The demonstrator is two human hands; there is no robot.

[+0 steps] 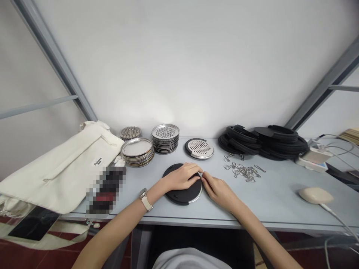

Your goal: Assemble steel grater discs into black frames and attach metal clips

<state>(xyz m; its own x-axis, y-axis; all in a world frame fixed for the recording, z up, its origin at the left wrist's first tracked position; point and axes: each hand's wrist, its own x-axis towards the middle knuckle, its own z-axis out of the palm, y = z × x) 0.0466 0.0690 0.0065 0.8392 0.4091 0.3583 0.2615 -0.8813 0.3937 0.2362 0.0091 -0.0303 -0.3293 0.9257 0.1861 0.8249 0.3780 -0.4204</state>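
A round black disc [182,196] with a silver metal edge showing at its right lies flat on the table before me. My left hand [183,176] rests across its top, thumb and fingers closing at the right-hand rim. Against that same rim, the fingertips of my right hand [218,188] are pinched together and meet those of the left. What the right fingertips hold, if anything, is hidden. Beyond the disc lies a round perforated metal grater plate [200,148] in a partial black rim. Loose metal clips [243,172] are scattered to the right of my hands.
Stacked metal grater plates [165,132] and a stack of smooth metal plates [137,147] stand back left. Black rings [238,140] are piled back right, near a charger [313,158]. A cream bag [70,164] covers the left side; a beige corded device [315,195] lies at right.
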